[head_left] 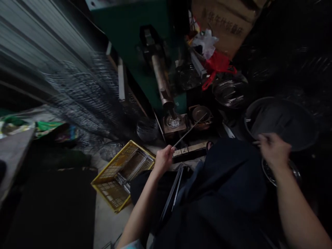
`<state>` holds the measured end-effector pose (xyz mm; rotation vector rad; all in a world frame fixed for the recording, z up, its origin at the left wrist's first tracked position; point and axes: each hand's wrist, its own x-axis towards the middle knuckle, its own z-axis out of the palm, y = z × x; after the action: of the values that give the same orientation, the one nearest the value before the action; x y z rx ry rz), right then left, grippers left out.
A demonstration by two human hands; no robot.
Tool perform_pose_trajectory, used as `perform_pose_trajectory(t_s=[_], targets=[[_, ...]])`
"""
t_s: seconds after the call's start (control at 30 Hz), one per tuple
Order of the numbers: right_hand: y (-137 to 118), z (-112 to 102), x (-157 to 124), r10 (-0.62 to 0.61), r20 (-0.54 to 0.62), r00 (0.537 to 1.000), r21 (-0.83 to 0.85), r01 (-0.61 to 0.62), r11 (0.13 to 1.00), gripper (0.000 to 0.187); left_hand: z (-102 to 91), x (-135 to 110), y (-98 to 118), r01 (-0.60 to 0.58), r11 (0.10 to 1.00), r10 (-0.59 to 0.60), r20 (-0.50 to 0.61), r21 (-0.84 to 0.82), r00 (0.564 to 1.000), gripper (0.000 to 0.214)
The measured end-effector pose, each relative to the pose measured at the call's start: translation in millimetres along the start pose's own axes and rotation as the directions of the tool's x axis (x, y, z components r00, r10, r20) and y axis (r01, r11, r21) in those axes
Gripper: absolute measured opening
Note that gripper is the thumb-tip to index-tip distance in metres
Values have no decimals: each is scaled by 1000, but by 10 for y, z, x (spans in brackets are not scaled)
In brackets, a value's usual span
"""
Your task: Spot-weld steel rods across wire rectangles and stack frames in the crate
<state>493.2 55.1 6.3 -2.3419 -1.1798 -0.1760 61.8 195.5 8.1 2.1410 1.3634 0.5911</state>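
My left hand [164, 159] is closed around a thin metal rod [190, 129] that points up and right toward a small round die [200, 113] on the press machine [160, 81]. My right hand [273, 149] hovers at the rim of a large dark basin [281, 121], fingers pinched on something small that I cannot make out. Several more rods [172, 193] lie across my lap, on dark trousers. A small pile of shiny metal pieces [173, 121] sits under the machine's cylinder.
A yellow plastic crate [121, 174] with metal parts lies on the floor at my left. Stacked wire mesh racks [83, 97] lean behind it. Bowls of wire rings [229, 91], a red bag [218, 64] and a cardboard box [225, 20] stand at the back right.
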Motion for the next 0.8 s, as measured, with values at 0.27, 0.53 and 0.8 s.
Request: perform_pose_trajectory(t_s=[0.27, 0.53, 0.8], targets=[[-2391, 1117, -550, -187, 572, 799, 772, -447, 451, 36, 56, -107, 46, 93, 992, -101, -110, -80, 989, 34], [-2863, 1163, -512, -225, 655, 721, 751, -654, 92, 35, -27, -134, -60, 130, 984, -149, -159, -123, 976, 36], [-2947, 1196, -432, -249, 608, 754, 792, -596, 130, 32, -58, -103, -82, 124, 980, -151, -178, -154, 972, 34]])
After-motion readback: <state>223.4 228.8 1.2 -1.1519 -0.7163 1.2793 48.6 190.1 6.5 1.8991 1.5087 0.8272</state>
